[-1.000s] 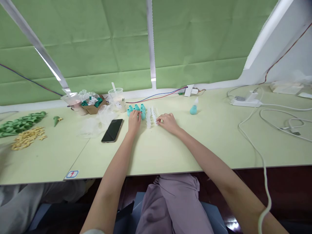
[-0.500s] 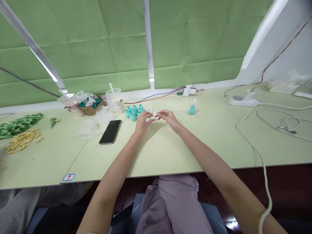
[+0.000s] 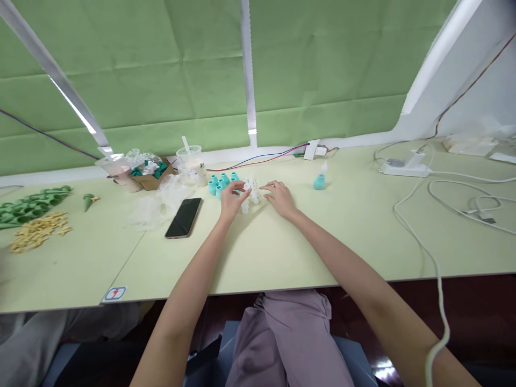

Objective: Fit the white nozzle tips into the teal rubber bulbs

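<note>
My left hand [image 3: 233, 201] pinches a small white plastic nozzle [image 3: 246, 187] between thumb and fingers, just above the table. Several similar white pieces [image 3: 255, 195] stand close together between my two hands. My right hand [image 3: 281, 199] is to the right of them, its fingers apart and nothing visible in them. Behind my left hand stands a group of turquoise rubber bulbs [image 3: 213, 187], partly covered by that hand. Farther right, one turquoise bulb with a clear whitish tip [image 3: 320, 181] stands upright by itself.
A phone [image 3: 183, 218], crumpled clear plastic [image 3: 151, 209], drink cups [image 3: 192, 161] and a cardboard box [image 3: 155, 180] are to the left. Green cones [image 3: 34, 207] and yellow pieces [image 3: 38, 231] lie farther left. A power strip [image 3: 405, 167] and white cable [image 3: 419, 242] occupy the right.
My hands, earlier together at a small white piece, have moved apart. The right hand has let go and its fingers have spread; the left holds a white nozzle.
</note>
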{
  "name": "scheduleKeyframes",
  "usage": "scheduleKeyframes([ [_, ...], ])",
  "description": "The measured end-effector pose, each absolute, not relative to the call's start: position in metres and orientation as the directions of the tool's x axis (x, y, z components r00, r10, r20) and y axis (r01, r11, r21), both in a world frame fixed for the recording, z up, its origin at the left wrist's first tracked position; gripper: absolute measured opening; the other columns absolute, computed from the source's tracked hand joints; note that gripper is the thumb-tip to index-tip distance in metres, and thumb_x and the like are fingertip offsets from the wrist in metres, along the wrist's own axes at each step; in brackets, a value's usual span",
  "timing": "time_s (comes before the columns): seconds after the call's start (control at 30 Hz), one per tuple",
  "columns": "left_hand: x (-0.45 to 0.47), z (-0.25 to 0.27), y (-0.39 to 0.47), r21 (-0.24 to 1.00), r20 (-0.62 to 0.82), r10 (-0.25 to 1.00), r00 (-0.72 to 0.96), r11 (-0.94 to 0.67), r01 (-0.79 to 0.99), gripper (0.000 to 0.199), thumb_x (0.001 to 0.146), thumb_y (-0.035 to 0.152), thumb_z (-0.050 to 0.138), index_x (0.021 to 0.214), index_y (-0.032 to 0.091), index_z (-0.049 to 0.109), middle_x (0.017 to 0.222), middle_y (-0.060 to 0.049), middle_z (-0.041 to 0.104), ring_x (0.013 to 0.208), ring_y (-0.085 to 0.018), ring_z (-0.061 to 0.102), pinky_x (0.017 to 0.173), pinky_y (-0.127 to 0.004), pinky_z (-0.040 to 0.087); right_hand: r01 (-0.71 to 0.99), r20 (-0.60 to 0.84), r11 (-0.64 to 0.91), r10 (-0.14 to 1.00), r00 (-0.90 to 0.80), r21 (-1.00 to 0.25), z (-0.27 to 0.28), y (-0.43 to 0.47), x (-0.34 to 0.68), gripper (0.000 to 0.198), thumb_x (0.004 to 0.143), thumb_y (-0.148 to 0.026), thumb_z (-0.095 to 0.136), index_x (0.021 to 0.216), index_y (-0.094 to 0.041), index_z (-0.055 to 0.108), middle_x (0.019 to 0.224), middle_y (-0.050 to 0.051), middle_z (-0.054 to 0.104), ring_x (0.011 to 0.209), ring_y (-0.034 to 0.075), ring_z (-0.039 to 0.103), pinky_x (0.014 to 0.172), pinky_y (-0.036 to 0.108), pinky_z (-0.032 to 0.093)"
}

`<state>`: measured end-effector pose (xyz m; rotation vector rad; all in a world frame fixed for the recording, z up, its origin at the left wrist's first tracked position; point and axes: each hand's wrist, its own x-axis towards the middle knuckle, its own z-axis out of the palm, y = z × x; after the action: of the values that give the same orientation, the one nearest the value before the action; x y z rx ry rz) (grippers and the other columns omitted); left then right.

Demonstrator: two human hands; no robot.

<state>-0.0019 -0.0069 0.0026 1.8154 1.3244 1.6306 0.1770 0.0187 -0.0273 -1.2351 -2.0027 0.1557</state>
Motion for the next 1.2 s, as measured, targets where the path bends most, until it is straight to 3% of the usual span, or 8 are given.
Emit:
scheduleKeyframes([
  [0.13,-0.009,-0.002,-0.003,0.712,0.596,0.8,-0.067,-0.488,0.504,0.02,0.067,0.032,0.069,0.081,0.019,0.063,0.08,-0.002,0.067,0.066,-0.012,0.057,0.063,-0.026,0.045,0.801,0.512,0.504,0.805,-0.301,-0.322,-0.028,0.023,0.17,0.023,0.085,-0.022,0.053,0.1,-0.027,0.069,0.11,0.007,0.059,0.104,0.025,0.046,0.083,0.039,0.03],
  [0.43,-0.008,-0.009,-0.002,0.617,0.63,0.774,0.055,-0.543,0.569,0.019,0.07,0.034,0.068,0.082,0.019,0.064,0.081,-0.002,0.067,0.066,-0.012,0.054,0.064,-0.026,0.045,0.816,0.512,0.524,0.784,-0.352,-0.242,-0.032,0.026,0.166,0.014,0.084,-0.024,0.055,0.085,-0.022,0.069,0.1,0.008,0.064,0.099,0.024,0.047,0.079,0.038,0.025],
  [0.53,-0.008,-0.008,-0.005,0.578,0.645,0.759,0.091,-0.562,0.592,0.017,0.071,0.033,0.067,0.081,0.019,0.064,0.08,-0.001,0.067,0.066,-0.012,0.053,0.066,-0.027,0.045,0.794,0.531,0.517,0.792,-0.3,-0.322,-0.028,0.024,0.167,0.011,0.083,-0.025,0.057,0.08,-0.022,0.068,0.095,0.007,0.066,0.096,0.023,0.049,0.081,0.038,0.027],
  [0.6,-0.008,-0.008,-0.006,0.55,0.654,0.748,0.111,-0.572,0.609,0.018,0.072,0.033,0.067,0.083,0.02,0.064,0.08,-0.001,0.067,0.068,-0.013,0.054,0.067,-0.028,0.045,0.724,0.55,0.516,0.804,-0.226,-0.457,-0.022,0.022,0.169,0.012,0.082,-0.028,0.057,0.079,-0.022,0.067,0.091,0.005,0.066,0.091,0.021,0.051,0.081,0.037,0.03],
  [0.7,-0.007,-0.008,-0.007,0.5,0.67,0.727,0.15,-0.591,0.633,0.017,0.073,0.034,0.066,0.083,0.02,0.064,0.08,-0.001,0.066,0.069,-0.014,0.054,0.067,-0.028,0.045,0.48,0.541,0.534,0.83,-0.139,-0.696,-0.01,0.016,0.171,0.017,0.08,-0.035,0.056,0.08,-0.022,0.066,0.087,0.003,0.067,0.078,0.017,0.053,0.077,0.032,0.037],
  [0.77,-0.006,-0.008,-0.008,0.47,0.675,0.716,0.179,-0.604,0.643,0.017,0.074,0.034,0.066,0.083,0.02,0.063,0.079,-0.001,0.066,0.069,-0.014,0.053,0.068,-0.029,0.044,0.312,0.52,0.537,0.842,-0.144,-0.783,-0.004,0.012,0.172,0.02,0.077,-0.039,0.058,0.079,-0.021,0.066,0.084,0.002,0.067,0.073,0.015,0.053,0.074,0.03,0.04],
  [0.87,-0.004,-0.008,-0.009,0.446,0.668,0.714,0.212,-0.611,0.654,0.017,0.075,0.035,0.065,0.084,0.021,0.064,0.077,-0.002,0.065,0.069,-0.015,0.053,0.068,-0.029,0.044,0.195,0.498,0.531,0.845,-0.195,-0.824,0.0,0.007,0.172,0.023,0.071,-0.043,0.063,0.075,-0.021,0.067,0.079,0.002,0.067,0.07,0.014,0.053,0.072,0.029,0.042],
  [1.2,-0.003,-0.007,-0.01,0.378,0.67,0.703,0.238,-0.6,0.705,0.019,0.079,0.039,0.061,0.085,0.023,0.067,0.076,-0.002,0.066,0.069,-0.015,0.051,0.067,-0.03,0.043,0.14,0.418,0.454,0.88,-0.224,-0.88,-0.002,0.006,0.174,0.025,0.067,-0.045,0.067,0.071,-0.02,0.069,0.077,0.003,0.069,0.074,0.016,0.057,0.077,0.031,0.043],
])
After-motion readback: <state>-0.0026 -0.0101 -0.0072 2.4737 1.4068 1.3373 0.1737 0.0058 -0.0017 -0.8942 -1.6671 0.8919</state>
